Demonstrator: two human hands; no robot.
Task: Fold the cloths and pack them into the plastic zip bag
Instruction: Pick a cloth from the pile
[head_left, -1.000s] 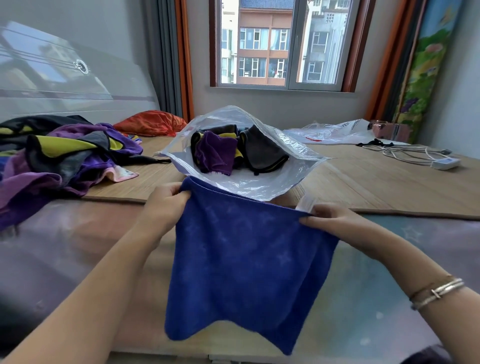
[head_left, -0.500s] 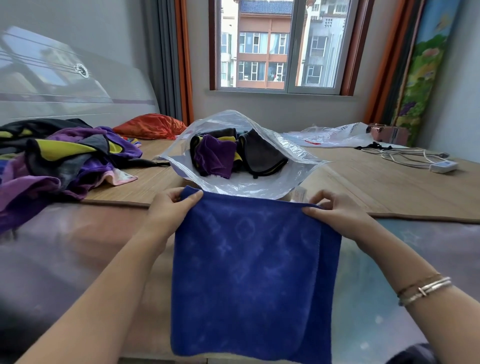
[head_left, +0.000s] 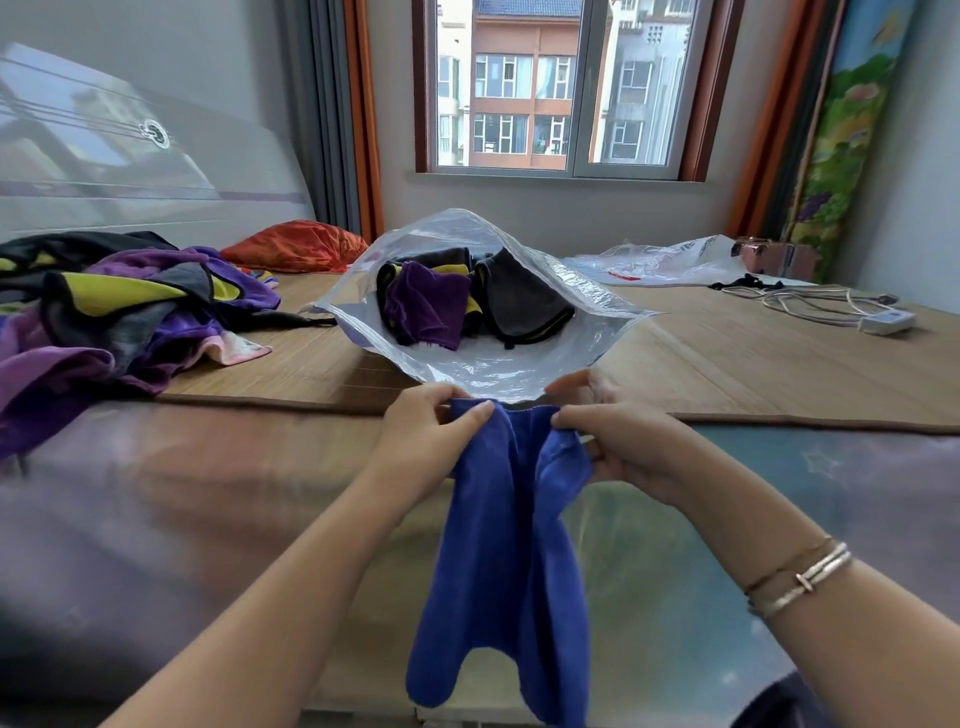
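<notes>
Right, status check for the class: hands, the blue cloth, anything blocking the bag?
Left hand and right hand both pinch blue cloth at its top edge, close together. Cloth hangs, half-folded. Zip bag open, mouth unobstructed.

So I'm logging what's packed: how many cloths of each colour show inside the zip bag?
Inside the zip bag:
Purple cloth: 1
Dark grey cloth: 1
Black and yellow cloth: 1
Total: 3 showing; any beneath are hidden.

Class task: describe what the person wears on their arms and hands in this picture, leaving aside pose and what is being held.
Both forearms are bare, with no sleeves in view. The left hand wears no visible jewellery or glove. The right hand is ungloved too, but its wrist carries thin metallic bangles, silver and gold in tone, one with a small clasp.
</notes>
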